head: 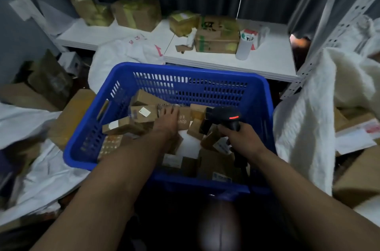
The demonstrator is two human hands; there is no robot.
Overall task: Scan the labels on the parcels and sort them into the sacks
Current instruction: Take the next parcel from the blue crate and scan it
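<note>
Head view: a person's two bare forearms reach from the near edge into a blue basket at centre.
Left sack [47, 170]: white, slumped open on the floor at near left, just beside the basket's left wall.
Loose cartons [51, 84]: brown cardboard boxes piled at left, beyond the left sack.
Far sack [125, 51]: white with red print, lying against the far-left corner of the basket.
Blue basket [185, 75]: slotted plastic walls, holding the parcels.
Parcels [125, 126]: small brown cardboard boxes heaped inside the basket, several with white labels; one at far left of the heap shows a white sticker.
Left hand [167, 121]: palm down on the heap, fingers reaching forward over a printed box; motion blur hides whether they curl round it, so the grip cannot be told.
Barcode scanner [225, 117]: black, a red light showing on top, head pointing left over the parcels.
Right hand [241, 137]: fingers wrapped tight round the scanner's handle, above the right side of the basket.
Shelf [267, 65]: white, beyond the basket, carrying taped cartons and a white cup [244, 48].
Right sack [304, 119]: white, hanging upright just beside the basket's right wall, more cartons to its right.
</note>
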